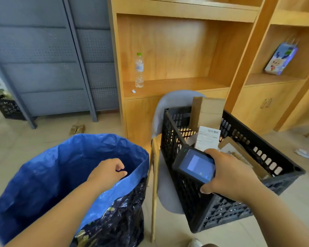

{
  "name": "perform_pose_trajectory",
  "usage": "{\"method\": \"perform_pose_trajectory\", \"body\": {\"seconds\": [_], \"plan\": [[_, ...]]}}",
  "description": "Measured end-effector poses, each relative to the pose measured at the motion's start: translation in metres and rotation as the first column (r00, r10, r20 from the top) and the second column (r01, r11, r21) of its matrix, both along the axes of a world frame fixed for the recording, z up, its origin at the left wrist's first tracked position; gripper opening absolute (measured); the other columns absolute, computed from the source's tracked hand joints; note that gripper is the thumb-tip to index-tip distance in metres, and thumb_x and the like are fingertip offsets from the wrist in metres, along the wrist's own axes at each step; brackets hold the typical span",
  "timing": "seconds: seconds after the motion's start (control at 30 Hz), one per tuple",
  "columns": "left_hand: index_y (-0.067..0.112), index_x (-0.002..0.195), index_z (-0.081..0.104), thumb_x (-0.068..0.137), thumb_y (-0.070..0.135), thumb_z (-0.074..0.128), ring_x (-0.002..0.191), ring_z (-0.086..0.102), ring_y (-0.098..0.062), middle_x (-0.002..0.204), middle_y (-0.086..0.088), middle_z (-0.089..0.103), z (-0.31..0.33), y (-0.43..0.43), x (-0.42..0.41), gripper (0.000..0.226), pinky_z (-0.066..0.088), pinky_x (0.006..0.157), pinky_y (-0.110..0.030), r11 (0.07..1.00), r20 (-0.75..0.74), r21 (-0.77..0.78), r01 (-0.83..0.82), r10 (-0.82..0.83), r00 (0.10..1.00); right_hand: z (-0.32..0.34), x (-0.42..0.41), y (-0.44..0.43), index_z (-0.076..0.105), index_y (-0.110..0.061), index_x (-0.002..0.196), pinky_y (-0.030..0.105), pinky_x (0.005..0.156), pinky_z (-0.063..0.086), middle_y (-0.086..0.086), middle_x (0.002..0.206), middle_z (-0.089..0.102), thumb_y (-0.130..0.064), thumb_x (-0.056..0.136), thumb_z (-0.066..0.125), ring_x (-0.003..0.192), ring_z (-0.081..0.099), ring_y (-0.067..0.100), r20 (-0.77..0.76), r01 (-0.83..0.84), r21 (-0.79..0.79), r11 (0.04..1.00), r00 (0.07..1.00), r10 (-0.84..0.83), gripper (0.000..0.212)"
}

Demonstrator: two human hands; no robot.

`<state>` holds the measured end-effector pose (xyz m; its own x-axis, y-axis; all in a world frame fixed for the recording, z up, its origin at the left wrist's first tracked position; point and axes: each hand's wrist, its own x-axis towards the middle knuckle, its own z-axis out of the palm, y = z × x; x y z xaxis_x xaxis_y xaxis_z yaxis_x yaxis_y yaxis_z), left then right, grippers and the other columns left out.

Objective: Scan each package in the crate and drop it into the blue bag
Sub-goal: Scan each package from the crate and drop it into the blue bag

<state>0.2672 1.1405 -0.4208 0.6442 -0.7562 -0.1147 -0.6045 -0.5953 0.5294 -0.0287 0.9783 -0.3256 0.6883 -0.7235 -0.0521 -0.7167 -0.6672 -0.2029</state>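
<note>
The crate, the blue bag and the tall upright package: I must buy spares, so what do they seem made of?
Crate: looks like hard black plastic with a matte finish, moulded as a lattice of holes.
Blue bag: probably woven plastic sheet. It is slightly shiny, and creased and crinkled all over.
Upright package: brown cardboard by the look, with dull, flat faces and straight edges.

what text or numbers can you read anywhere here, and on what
Nothing reads clearly.
The white label in the crate: a barcode and print, too small to read.
The water bottle label: blurred.
The scanner screen: no legible text.
The gift bag: cartoon picture, no legible words.
</note>
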Motion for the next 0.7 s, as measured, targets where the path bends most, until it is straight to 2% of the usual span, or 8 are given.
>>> {"method": "perform_pose_trajectory", "body": {"seconds": [0.07,0.17,0.23,0.37,0.4,0.5,0.6,0.7], "plan": [[0.027,0.085,0.062,0.085,0.034,0.068,0.087,0.060,-0.010,0.094,0.013,0.062,0.008,-0.024,-0.015,0.009,0.053,0.080,-0.035,0.996,0.009,-0.008,0.094,-0.094,0.996,0.004,-0.014,-0.010,0.036,-0.033,0.120,0.031,0.065,0.051,-0.008,0.102,0.053,-0.059,0.047,0.075,0.086,0.052,0.015,0.002,0.041,-0.015,0.999,0.999,-0.040,0.087],[0.029,0.083,0.063,0.084,0.035,0.068,0.084,0.060,-0.003,0.091,0.012,0.064,0.022,-0.065,-0.037,0.009,0.050,0.075,-0.026,0.972,0.003,-0.062,0.227,-0.227,0.974,0.011,-0.036,-0.027,0.036,-0.034,0.121,0.030,0.062,0.049,-0.011,0.096,0.051,-0.059,0.047,0.075,0.081,0.053,0.014,0.012,0.126,-0.021,0.992,0.992,-0.125,0.088],[0.031,0.082,0.062,0.084,0.038,0.068,0.085,0.059,-0.001,0.091,0.013,0.065,0.031,-0.096,-0.050,0.009,0.050,0.078,-0.025,0.947,-0.005,-0.097,0.306,-0.308,0.951,0.014,-0.051,-0.039,0.035,-0.035,0.124,0.030,0.061,0.048,-0.012,0.094,0.050,-0.059,0.045,0.076,0.080,0.053,0.013,0.012,0.186,-0.028,0.982,0.983,-0.185,0.092],[0.033,0.090,0.061,0.085,0.038,0.067,0.085,0.057,0.001,0.091,0.015,0.062,0.045,-0.161,-0.078,0.009,0.047,0.074,-0.018,0.889,0.064,-0.129,0.439,-0.435,0.898,0.018,-0.078,-0.068,0.032,-0.036,0.131,0.030,0.064,0.047,-0.011,0.095,0.048,-0.057,0.045,0.078,0.081,0.050,0.014,0.034,0.267,-0.047,0.963,0.964,-0.265,0.099],[0.032,0.091,0.062,0.085,0.038,0.067,0.085,0.056,0.001,0.090,0.015,0.062,0.045,-0.177,-0.085,0.010,0.047,0.073,-0.019,0.880,0.095,-0.124,0.458,-0.449,0.889,0.018,-0.084,-0.077,0.034,-0.034,0.131,0.031,0.065,0.048,-0.010,0.094,0.048,-0.055,0.045,0.079,0.081,0.050,0.014,0.047,0.281,-0.041,0.959,0.959,-0.279,0.099],[0.028,0.093,0.062,0.085,0.036,0.063,0.088,0.059,-0.007,0.089,0.011,0.065,0.042,-0.228,-0.104,0.011,0.051,0.080,-0.033,0.866,0.155,-0.063,0.495,-0.482,0.862,0.019,-0.100,-0.103,0.033,-0.032,0.131,0.035,0.070,0.052,-0.009,0.096,0.049,-0.054,0.046,0.078,0.083,0.052,0.015,0.057,0.324,-0.031,0.945,0.945,-0.322,0.099],[0.023,0.105,0.058,0.087,0.031,0.061,0.091,0.058,-0.012,0.102,0.004,0.063,0.033,-0.278,-0.120,0.019,0.051,0.077,-0.030,0.852,0.131,-0.027,0.524,-0.516,0.846,0.015,-0.113,-0.131,0.035,-0.033,0.127,0.034,0.067,0.052,-0.010,0.095,0.050,-0.052,0.048,0.075,0.081,0.052,0.014,0.057,0.356,-0.036,0.934,0.934,-0.353,0.091],[0.020,0.133,0.045,0.086,0.027,0.063,0.105,0.053,-0.015,0.127,-0.003,0.051,0.017,-0.322,-0.129,0.051,0.047,0.086,-0.030,0.859,0.113,0.022,0.512,-0.511,0.852,0.008,-0.123,-0.157,0.038,-0.035,0.118,0.033,0.065,0.052,-0.012,0.090,0.048,-0.052,0.049,0.075,0.078,0.051,0.012,0.054,0.388,-0.019,0.921,0.921,-0.387,0.080]]}}
